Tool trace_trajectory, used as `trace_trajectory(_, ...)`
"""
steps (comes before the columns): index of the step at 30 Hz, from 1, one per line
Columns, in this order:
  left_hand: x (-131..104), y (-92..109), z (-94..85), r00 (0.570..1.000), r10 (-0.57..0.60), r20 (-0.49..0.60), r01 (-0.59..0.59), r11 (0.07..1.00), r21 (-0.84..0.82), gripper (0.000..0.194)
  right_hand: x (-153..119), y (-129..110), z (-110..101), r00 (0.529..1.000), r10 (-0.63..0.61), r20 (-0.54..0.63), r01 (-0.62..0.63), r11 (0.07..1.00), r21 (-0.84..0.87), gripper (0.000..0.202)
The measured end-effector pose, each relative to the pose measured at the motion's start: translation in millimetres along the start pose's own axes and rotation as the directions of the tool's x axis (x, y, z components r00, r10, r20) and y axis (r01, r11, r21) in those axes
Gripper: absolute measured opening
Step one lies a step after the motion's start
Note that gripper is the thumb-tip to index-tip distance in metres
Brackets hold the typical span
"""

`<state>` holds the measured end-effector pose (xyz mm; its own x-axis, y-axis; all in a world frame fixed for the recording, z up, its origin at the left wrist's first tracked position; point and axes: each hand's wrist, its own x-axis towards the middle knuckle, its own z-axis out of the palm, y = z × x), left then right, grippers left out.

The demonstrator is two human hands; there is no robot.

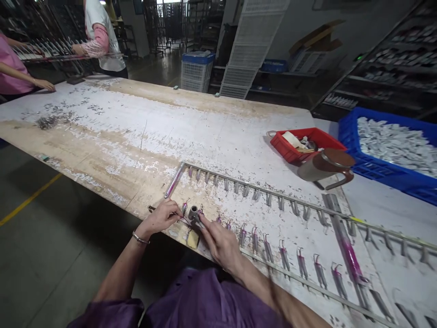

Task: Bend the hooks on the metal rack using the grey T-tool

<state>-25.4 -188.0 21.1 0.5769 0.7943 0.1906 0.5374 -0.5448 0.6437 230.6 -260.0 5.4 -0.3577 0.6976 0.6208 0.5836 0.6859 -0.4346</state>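
Note:
My left hand (163, 216), with a bracelet at the wrist, is pinched closed near the left end of a long metal rack (218, 175). What lies between its fingertips is too small to make out. My right hand (221, 241) is wrapped round a grey metal tool with a hollow, tube-shaped head (193, 211), close to the left fingertips. Small grey hooked clips (255, 238) with purple marks line the rack's near side. More clips (246, 190) hang along the far bar. A yellowish block (193, 239) lies at the table edge below my hands.
The rack lies on a worn wooden table (164, 114). To the right stand a red basket (292, 155), a lidded mug (324, 166) and a blue crate (375, 166) of white pieces. Metal bits (48, 121) are heaped at far left, near two people (105, 41).

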Motion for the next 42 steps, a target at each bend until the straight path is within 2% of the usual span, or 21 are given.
trace_trajectory(3, 1, 2, -1.7, 1.000, 0.006, 0.012, -0.006, 1.000, 0.011, 0.010, 1, -1, -3, 0.999, -0.017, -0.042, 0.019, 0.999, 0.045, 0.053)
trace_trajectory(7, 3, 5, -3.1, 0.999, -0.032, 0.023, 0.032, 0.999, 0.003, 0.008, 6, 0, -3, 0.994, -0.094, 0.049, 0.095, 0.995, -0.023, 0.045)
trace_trajectory(9, 3, 6, -3.2, 0.998, -0.054, 0.009, 0.054, 0.998, 0.009, 0.007, 9, -1, -3, 0.995, -0.069, 0.072, 0.070, 0.998, -0.010, 0.044)
trace_trajectory(11, 2, 5, -3.3, 0.999, -0.054, 0.007, 0.053, 0.998, 0.013, 0.007, 11, -2, -4, 0.998, -0.047, 0.032, 0.046, 0.998, 0.034, 0.049)
trace_trajectory(14, 2, 3, -3.8, 0.999, -0.034, 0.026, 0.035, 0.999, -0.005, 0.009, 10, -1, -2, 0.997, -0.076, -0.017, 0.076, 0.997, 0.030, 0.052)
trace_trajectory(17, 2, -1, -4.2, 0.999, -0.011, 0.035, 0.012, 0.999, -0.033, 0.012, 7, 1, 1, 0.996, -0.080, 0.038, 0.081, 0.997, -0.022, 0.045)
trace_trajectory(20, 2, -3, -3.9, 0.999, 0.010, 0.041, -0.009, 1.000, -0.029, 0.013, 7, 0, 0, 0.999, -0.030, 0.021, 0.029, 0.999, 0.022, 0.048)
trace_trajectory(22, 2, -3, -3.5, 0.999, 0.003, 0.035, -0.002, 1.000, -0.016, 0.012, 8, -1, 1, 0.999, -0.046, -0.005, 0.046, 0.998, 0.030, 0.053)
trace_trajectory(25, 2, -4, -2.9, 1.000, 0.001, 0.024, -0.001, 1.000, -0.017, 0.013, 11, 0, 3, 0.993, -0.112, 0.029, 0.114, 0.992, -0.056, 0.048)
trace_trajectory(28, 1, -4, -2.8, 0.999, 0.021, 0.028, -0.020, 0.999, -0.035, 0.014, 14, 1, 1, 0.996, -0.085, 0.040, 0.087, 0.994, -0.069, 0.045)
trace_trajectory(31, 2, -2, -3.8, 0.999, 0.002, 0.040, 0.000, 1.000, -0.028, 0.015, 16, -2, -4, 0.999, -0.049, -0.009, 0.049, 0.999, -0.008, 0.054)
trace_trajectory(33, 2, 0, -4.9, 0.999, -0.024, 0.036, 0.025, 0.999, -0.020, 0.015, 16, -4, -4, 0.996, -0.082, -0.017, 0.082, 0.996, -0.023, 0.055)
trace_trajectory(37, 2, 2, -6.8, 0.999, -0.032, 0.038, 0.032, 0.999, -0.014, 0.017, 19, -4, -4, 0.990, -0.123, 0.064, 0.127, 0.989, -0.071, 0.048)
trace_trajectory(40, 3, 2, -7.0, 0.998, -0.044, 0.053, 0.044, 0.999, -0.013, 0.016, 19, -5, -6, 0.997, -0.077, 0.023, 0.078, 0.997, -0.012, 0.056)
trace_trajectory(42, 2, 1, -6.4, 0.997, -0.059, 0.042, 0.060, 0.998, -0.020, 0.015, 17, -4, -5, 0.995, -0.096, -0.001, 0.096, 0.995, -0.017, 0.059)
